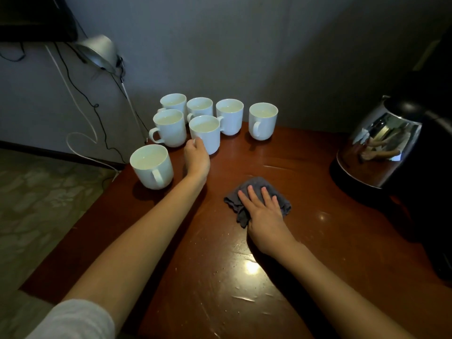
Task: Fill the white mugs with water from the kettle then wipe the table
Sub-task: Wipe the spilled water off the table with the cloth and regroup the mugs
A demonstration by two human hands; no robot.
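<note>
— How far along is it?

— Pouring looks done. All seven white mugs [229,117] show water, clustered at the far left of the tabletop [220,277], and the kettle [381,148] stands on the right.

— And the wiping?

— Begun, I'd judge, not finished. The right hand [265,216] lies flat, fingers straight, pressing the grey cloth [254,189] mid-tabletop. The left hand [197,159] grips the handle of the middle mug [208,135] (probably to clear space). Shiny streaks nearer the front suggest more to wipe.
</note>
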